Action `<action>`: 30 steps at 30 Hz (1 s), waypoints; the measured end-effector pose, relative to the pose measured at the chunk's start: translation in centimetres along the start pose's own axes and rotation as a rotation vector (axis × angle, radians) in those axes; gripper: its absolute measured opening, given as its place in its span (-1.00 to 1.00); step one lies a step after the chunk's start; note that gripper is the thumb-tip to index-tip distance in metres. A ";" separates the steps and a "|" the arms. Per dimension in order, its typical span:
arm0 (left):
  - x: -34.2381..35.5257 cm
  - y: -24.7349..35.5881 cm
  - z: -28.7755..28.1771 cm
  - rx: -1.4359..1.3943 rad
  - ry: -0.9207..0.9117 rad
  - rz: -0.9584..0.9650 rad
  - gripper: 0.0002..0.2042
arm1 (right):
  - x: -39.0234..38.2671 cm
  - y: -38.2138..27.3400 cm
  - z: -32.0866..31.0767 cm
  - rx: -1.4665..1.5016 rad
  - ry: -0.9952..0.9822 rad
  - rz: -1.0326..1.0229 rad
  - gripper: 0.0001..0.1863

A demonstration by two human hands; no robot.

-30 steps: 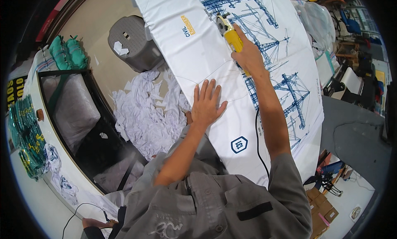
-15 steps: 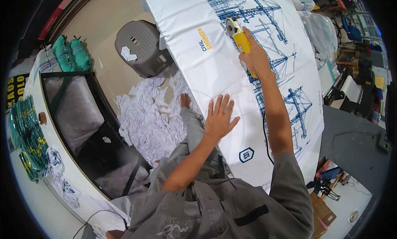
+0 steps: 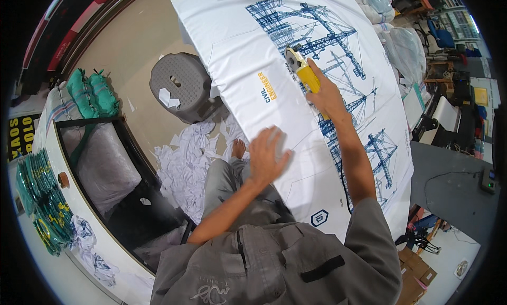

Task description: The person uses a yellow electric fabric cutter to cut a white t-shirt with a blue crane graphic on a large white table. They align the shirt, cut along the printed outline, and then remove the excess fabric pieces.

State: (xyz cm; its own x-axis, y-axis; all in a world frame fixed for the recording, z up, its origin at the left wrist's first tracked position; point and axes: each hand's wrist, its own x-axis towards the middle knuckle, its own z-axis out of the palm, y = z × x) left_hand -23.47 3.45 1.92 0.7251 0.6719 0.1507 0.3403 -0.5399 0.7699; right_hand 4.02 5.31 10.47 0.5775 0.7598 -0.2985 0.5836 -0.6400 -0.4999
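Observation:
In my right hand [image 3: 326, 96] is a yellow electric rotary cutter [image 3: 306, 78]. My fingers are wrapped round its body, and its round blade end rests by the border between a plain white strip and a blue crane print. Under it lies white printed fabric [image 3: 296, 170], draped wide, with wrinkles along its left side. My left hand [image 3: 268, 156] is smeared by motion, with fingers spread and nothing in them. It is over the fabric's near left edge; whether it touches the cloth I cannot tell. A dark cord [image 3: 346, 183] runs beside my right forearm.
White fabric scraps [image 3: 187, 165] heap on the floor by my foot. Beyond them stands a grey plastic stool [image 3: 182, 83]. At left, an open black-lined case [image 3: 129, 218] holds plastic-wrapped bundles. Plastic bags [image 3: 404, 49] and boxes [image 3: 414, 270] lie at right.
The cutter has moved farther away along the fabric, past the printed lettering. My left hand, flat on the cloth before, has shifted toward its left edge. The whole view has tilted a little.

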 end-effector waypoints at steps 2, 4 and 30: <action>3.7 -3.0 -1.0 0.064 0.129 -0.032 -0.38 | 0.6 -0.5 -0.4 -0.009 -0.010 0.008 0.11; 7.2 -5.5 -2.2 0.175 0.190 -0.013 -0.40 | 1.0 -0.8 -0.3 -0.019 -0.023 0.009 0.10; 11.2 -7.4 -2.2 0.318 0.080 -0.093 -0.37 | 5.8 -2.2 1.0 -0.091 -0.002 -0.068 0.10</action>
State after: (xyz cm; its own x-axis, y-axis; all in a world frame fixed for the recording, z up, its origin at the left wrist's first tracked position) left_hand -19.16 16.04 -0.73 0.6372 0.7565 0.1473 0.5815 -0.5974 0.5523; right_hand 5.51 11.24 9.03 0.5338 0.8020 -0.2682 0.6708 -0.5946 -0.4432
